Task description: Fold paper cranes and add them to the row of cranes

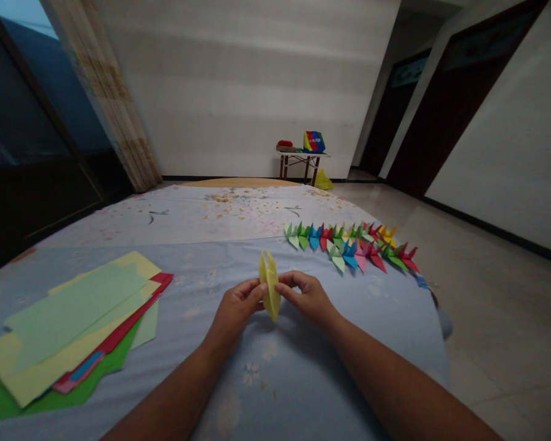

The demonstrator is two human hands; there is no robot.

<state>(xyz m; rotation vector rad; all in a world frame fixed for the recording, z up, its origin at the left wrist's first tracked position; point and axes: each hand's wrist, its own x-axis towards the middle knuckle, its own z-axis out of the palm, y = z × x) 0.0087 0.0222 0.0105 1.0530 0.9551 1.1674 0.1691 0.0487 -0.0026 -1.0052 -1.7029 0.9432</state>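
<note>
A yellow folded paper crane (pixel 270 293), with two narrow points upward and its lower end tapering, is held upright just above the blue cloth. My left hand (pixel 242 302) pinches its left side between thumb and fingers. From the other side, my right hand (pixel 307 295) grips its right edge with thumb and forefinger. Beyond my right hand stand two rows of finished paper cranes (pixel 349 254) in green, blue, red, pink and yellow. The wings of the yellow one lie folded close together.
Coloured paper sheets (pixel 80 306) lie in a loose pile on the left of the round table. A floral cloth (pixel 252 214) covers its far part. By the wall, a small table (pixel 303 154) carries a colourful box (pixel 314 141). Dark doors (pixel 459 92) are at right.
</note>
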